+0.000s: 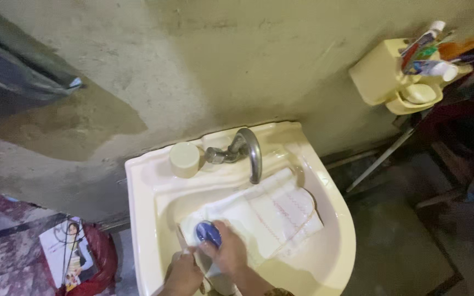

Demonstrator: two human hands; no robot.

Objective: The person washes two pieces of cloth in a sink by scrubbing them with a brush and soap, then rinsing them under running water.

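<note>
Both hands work low in the cream sink (333, 230), at the near rim. Right hand (227, 253) is curled over a blue scrub brush (208, 232), pressing it onto the near-left corner of a white cloth (261, 214). Left hand (185, 274) sits just beside it, fingers closed on the cloth's near edge, pinning it down.

That cloth, with faint red stitched lines, lies spread across the basin under the curved metal tap (245, 149). Left of the tap, a cream cup (184, 159) stands on the sink's back ledge. On the stained wall (193, 60) to the upper right hangs a yellow holder (396, 82) with tubes and brushes.
</note>
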